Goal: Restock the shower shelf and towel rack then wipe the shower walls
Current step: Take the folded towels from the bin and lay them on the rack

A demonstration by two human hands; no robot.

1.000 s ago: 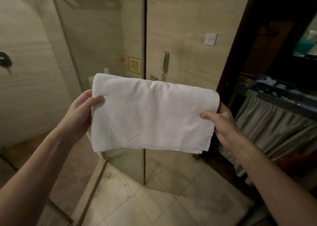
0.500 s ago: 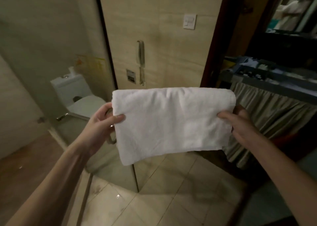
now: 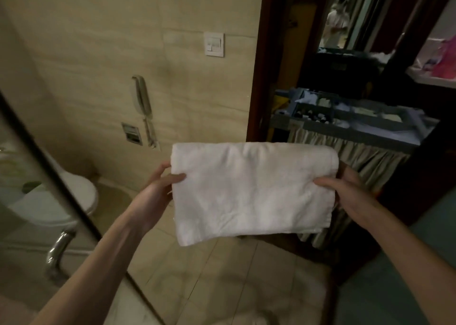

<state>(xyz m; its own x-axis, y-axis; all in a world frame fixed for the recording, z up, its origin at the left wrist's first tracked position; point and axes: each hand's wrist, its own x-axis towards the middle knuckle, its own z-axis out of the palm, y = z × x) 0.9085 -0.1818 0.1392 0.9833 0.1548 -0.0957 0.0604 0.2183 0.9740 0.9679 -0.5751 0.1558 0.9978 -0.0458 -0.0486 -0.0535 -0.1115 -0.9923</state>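
A folded towel [image 3: 251, 191] held up over the floor
The left hand [image 3: 160, 184] and right hand [image 3: 345, 189] each pinch one side of the towel, thumbs in front, same as before. The toilet [image 3: 37, 203] has slid further left, behind the glass door [image 3: 74, 202]. The cart [image 3: 357, 127] stands in the doorway, just past the towel

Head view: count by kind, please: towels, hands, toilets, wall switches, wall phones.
Towel: 1
Hands: 2 (left hand, right hand), both gripping it
Toilet: 1
Wall switch: 1
Wall phone: 1
Total: 6
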